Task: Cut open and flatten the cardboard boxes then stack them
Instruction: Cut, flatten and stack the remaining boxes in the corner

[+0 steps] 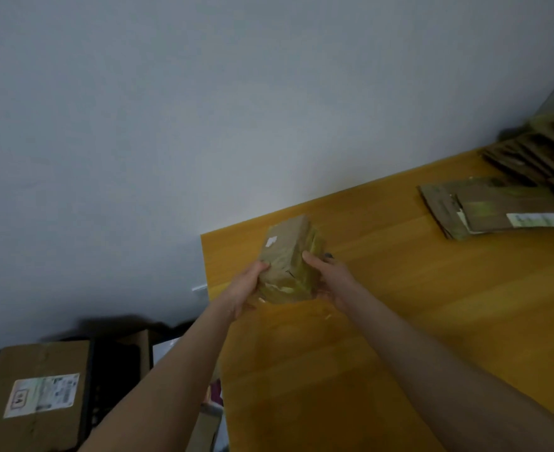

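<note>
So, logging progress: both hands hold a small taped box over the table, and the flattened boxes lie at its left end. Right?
Not left: the head view shows the flattened boxes at the right end of the table. Left hand and right hand hold the small taped box.

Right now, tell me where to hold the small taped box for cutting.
Grip the small taped box by its two side faces at the near end, one hand from each side, as the left hand and right hand do. It is narrow and tilted away, leaving the taped upper face clear.

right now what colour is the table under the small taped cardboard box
Wooden table: honey yellow, head view.
</note>
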Available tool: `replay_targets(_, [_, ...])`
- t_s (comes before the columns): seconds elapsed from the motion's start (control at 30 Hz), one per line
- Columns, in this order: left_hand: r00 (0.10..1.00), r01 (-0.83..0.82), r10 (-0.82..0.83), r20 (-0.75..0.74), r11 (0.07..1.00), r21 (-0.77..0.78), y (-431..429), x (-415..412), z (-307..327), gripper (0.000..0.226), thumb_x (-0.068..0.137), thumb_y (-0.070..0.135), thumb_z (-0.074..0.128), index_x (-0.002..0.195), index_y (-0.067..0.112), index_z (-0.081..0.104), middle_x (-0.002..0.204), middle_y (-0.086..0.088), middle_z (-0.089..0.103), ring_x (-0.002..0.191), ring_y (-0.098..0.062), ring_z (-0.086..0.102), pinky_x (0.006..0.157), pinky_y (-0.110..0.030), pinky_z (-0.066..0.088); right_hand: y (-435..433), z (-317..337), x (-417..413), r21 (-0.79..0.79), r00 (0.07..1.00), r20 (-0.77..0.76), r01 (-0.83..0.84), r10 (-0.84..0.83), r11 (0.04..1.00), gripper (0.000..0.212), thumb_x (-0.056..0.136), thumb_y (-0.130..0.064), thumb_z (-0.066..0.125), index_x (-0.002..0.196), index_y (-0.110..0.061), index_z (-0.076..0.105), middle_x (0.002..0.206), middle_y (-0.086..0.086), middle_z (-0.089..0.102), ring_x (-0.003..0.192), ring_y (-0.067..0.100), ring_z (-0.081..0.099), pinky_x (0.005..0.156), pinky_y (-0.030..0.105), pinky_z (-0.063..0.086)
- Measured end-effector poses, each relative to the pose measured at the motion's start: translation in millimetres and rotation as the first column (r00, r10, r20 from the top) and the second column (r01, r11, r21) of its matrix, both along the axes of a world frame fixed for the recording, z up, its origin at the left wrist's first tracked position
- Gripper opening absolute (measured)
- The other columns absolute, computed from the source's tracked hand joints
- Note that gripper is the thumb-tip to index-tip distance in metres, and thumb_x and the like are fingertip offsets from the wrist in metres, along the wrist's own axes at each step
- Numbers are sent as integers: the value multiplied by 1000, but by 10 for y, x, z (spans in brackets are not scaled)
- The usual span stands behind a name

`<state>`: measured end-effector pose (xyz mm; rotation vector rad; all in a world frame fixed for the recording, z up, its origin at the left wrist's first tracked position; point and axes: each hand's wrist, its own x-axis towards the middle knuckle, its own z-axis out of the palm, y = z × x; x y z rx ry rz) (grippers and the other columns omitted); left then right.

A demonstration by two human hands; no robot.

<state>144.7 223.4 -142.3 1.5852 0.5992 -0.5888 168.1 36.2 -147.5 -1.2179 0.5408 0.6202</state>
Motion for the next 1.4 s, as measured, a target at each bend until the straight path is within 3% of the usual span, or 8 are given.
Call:
replay_targets(0.17, [947,26,-80,312,985,172,-196,8,52,41,100,14,46,140,24,48,131,0,58,102,-10,60,65,-10,50,-24,-67,-73,-317,981,138,-87,137,944,56,81,-30,76,128,-15,49,123,6,59,102,23,62,74,39,59])
replay_targets(0.3, [954,93,-152,260,970,226,-285,-7,124,57,93,37,59,144,26,39,119,6,60,90,-3,60,61,-10,49,73,-85,-174,-649,922,152,-179,357,740,42,79,-43,71,109,-24,49,101,-5,62,84,16,65,73,37,55])
replay_targets(0.5, [891,313,-454,-15,589,745,-383,-5,-39,115,67,62,75,151,15,12,144,-12,28,134,-31,33,106,-46,38,182,-277,-298,-751,844,148,-243,516,614,15,97,-27,52,111,-24,58,110,-1,66,88,15,59,63,24,45])
replay_targets(0.8, [675,368,-708,-208,78,927,-285,121,-176,104,77,46,72,153,21,6,153,-3,23,138,-28,29,113,-47,28,-419,-703,-30,-966,839,-146,-236,525,107,43,97,-34,49,135,-15,41,136,11,41,123,28,39,94,37,41])
replay_targets(1.1, [681,412,-696,-227,108,905,-314,186,-228,102,78,51,69,153,23,5,157,0,15,142,-29,19,113,-53,24,-391,-964,21,-950,874,-190,-279,447,143,38,96,-23,53,132,-15,44,129,10,49,114,28,49,85,38,47])
replay_targets(1.2, [658,406,-720,-220,93,909,-315,198,-220,98,79,48,71,152,24,11,154,-2,22,140,-30,24,111,-52,26,-363,-923,11,-896,896,-175,-317,408,311,35,94,-23,54,128,-14,48,121,11,56,109,29,56,81,38,48])
replay_targets(1.33, [591,398,-762,-263,-8,917,-174,220,-152,96,77,46,72,151,26,14,153,0,25,140,-27,23,111,-48,28,-270,-736,-41,-647,943,34,-232,332,726,41,96,-14,52,136,-12,42,114,8,56,94,22,54,71,33,45])
replay_targets(1.4, [607,397,-752,-258,6,918,-116,222,-132,95,79,42,72,152,26,13,155,1,22,142,-26,21,114,-46,25,-256,-606,-92,-566,930,99,-240,354,789,38,99,-20,49,136,-15,43,101,-1,55,84,16,53,67,29,43])
